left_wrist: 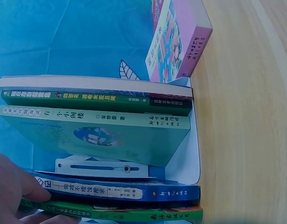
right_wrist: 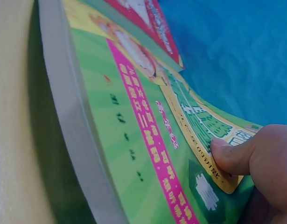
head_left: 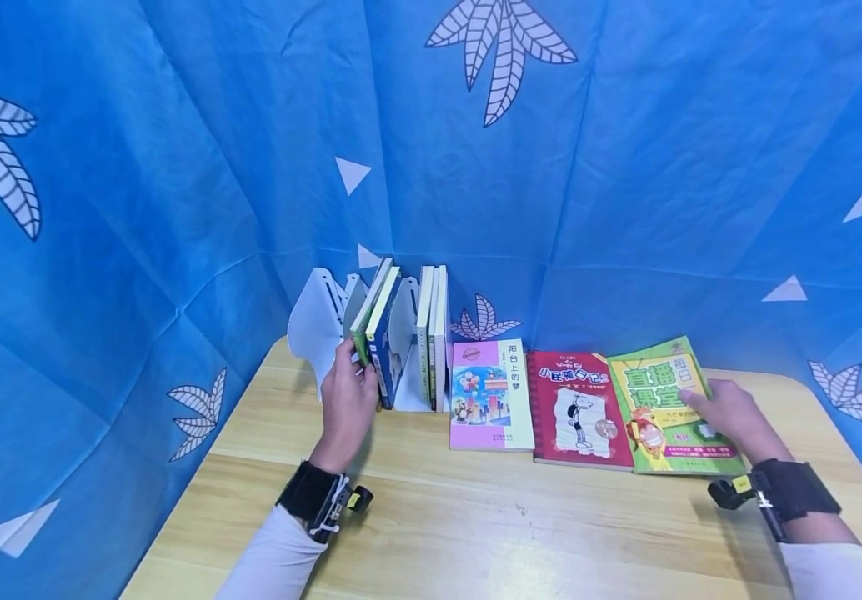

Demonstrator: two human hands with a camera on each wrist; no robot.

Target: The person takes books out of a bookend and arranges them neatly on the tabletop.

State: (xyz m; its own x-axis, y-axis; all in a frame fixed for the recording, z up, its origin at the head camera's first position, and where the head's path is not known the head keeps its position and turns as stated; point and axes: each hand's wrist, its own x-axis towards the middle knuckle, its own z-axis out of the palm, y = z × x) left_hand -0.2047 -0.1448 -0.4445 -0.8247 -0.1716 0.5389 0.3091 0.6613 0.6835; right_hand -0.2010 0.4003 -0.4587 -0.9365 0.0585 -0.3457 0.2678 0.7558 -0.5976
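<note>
My left hand [head_left: 348, 396] grips the spine edge of a thin green book [left_wrist: 148, 213], which leans upright in a white bookend rack. Its thumb [left_wrist: 26, 184] lies by the blue book [left_wrist: 106, 190] alongside. At the right, my right hand [head_left: 731, 412] holds the right edge of a green and yellow book [head_left: 652, 400]. The thumb [right_wrist: 227, 156] presses on the cover; the other fingers are hidden underneath. In the right wrist view, the near edge of this book stands off the table.
White bookends [head_left: 318, 317] stand at the back left. Several upright books [head_left: 432, 333] fill another section. A pink book [head_left: 491, 400] and a red book [head_left: 581, 408] lie flat between my hands on the wooden table [head_left: 476, 525]. A blue curtain [head_left: 476, 192] hangs behind.
</note>
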